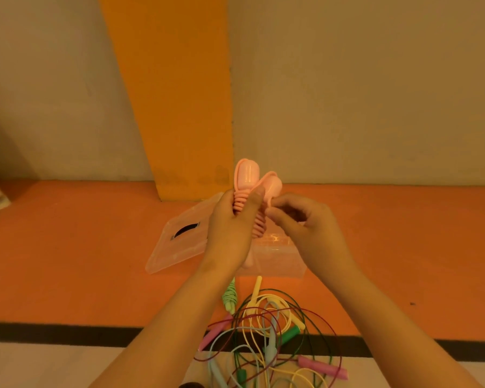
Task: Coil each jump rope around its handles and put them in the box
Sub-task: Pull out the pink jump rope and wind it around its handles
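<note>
I hold a pink jump rope (pixel 248 180) upright in front of me, its cord wound in tight turns around the two handles. My left hand (pixel 231 228) grips the coiled handles, thumb pressed on the turns. My right hand (pixel 303 222) pinches the cord's end against the coil at the right side. Behind and below my hands sits the clear plastic box (pixel 277 261) on the orange floor, its lid (pixel 179 236) lying to its left. A coiled light-green rope (pixel 230 296) lies in front of the box.
A tangle of loose jump ropes (pixel 272 340) in yellow, green, pink, maroon and pale blue lies on the floor close to me, across a black stripe (pixel 67 333). An orange pillar (pixel 174 93) and a beige wall stand behind the box.
</note>
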`<action>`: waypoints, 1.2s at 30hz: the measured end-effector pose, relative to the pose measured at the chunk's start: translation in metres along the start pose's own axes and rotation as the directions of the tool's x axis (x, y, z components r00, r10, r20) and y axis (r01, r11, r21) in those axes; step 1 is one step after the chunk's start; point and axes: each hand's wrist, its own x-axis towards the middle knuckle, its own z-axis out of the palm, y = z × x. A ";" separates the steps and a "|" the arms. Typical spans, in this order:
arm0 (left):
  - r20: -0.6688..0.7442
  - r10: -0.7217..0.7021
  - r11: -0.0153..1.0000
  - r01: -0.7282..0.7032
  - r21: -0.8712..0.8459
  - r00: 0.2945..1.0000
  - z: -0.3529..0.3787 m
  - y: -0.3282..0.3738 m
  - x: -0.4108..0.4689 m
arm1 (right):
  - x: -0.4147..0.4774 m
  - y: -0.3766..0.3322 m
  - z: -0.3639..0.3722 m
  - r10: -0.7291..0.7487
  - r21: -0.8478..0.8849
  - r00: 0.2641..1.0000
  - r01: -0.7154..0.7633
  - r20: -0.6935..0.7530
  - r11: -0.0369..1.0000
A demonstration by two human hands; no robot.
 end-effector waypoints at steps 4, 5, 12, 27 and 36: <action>-0.016 0.018 1.000 -0.019 -0.025 1.000 0.000 0.004 -0.009 | -0.010 -0.008 0.005 -0.075 -0.036 0.997 0.074 -0.032 0.997; -0.019 0.020 0.999 -0.020 -0.037 1.000 0.000 0.005 -0.011 | -0.012 -0.008 0.006 -0.087 -0.043 0.996 0.085 -0.036 0.995; -0.007 0.018 0.988 -0.019 -0.152 1.000 0.003 0.007 -0.017 | -0.013 -0.006 0.009 -0.015 0.034 0.997 0.018 -0.078 0.999; 0.046 -0.072 0.996 0.074 -0.045 0.996 0.020 -0.034 0.014 | 0.023 0.033 0.006 0.181 0.287 0.979 -0.148 -0.091 0.946; 0.045 -0.110 0.992 0.113 -0.058 0.993 0.035 -0.050 0.030 | 0.030 0.069 0.002 0.152 0.147 0.987 -0.143 -0.050 0.979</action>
